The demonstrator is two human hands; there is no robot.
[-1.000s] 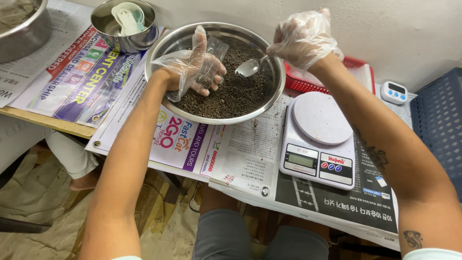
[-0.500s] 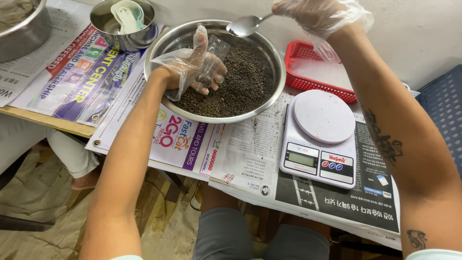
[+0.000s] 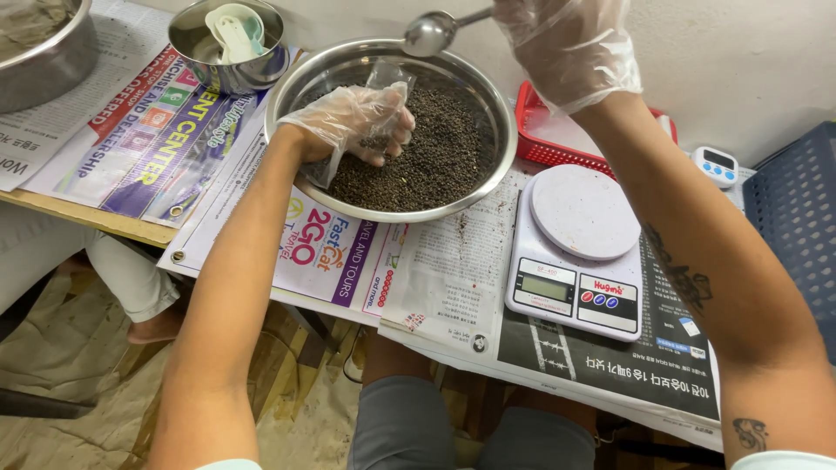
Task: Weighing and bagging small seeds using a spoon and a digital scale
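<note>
— Sitting in the middle of the table: a wide steel bowl (image 3: 287, 96), holding a bed of small dark seeds (image 3: 435, 157) heaped toward the near and right side.

— And behind it, to the left?

— Standing there, just beside the big bowl: a smaller steel bowl (image 3: 187, 39), carrying pale plastic measuring spoons (image 3: 233, 24). Showing at the far left edge: part of another large steel bowl (image 3: 61, 61) with greyish contents, too cropped to tell more.

— Left hand?

— Resting inside the wide bowl, over the seeds: gloved left hand (image 3: 357, 122), fingers curled and pinching a small clear plastic bag (image 3: 389, 80), holding it upright with its mouth rising above the fingers.

— Right hand?

— Hovering above the bowl's far rim: gloved right hand (image 3: 566, 43), clenched on the handle of a metal spoon (image 3: 429, 33). Spoon bowl hanging just above and beyond the bag, apart from it. Cannot tell whether any seeds are lying in the spoon.

— Anything else nearby?

— Lying to the right on newspaper (image 3: 453, 278): a white kitchen scale (image 3: 579, 252) with a bare round platform. Behind it, a red plastic basket (image 3: 544, 139); further right, a small white timer (image 3: 716, 165) and the edge of a blue crate (image 3: 797, 226).
</note>
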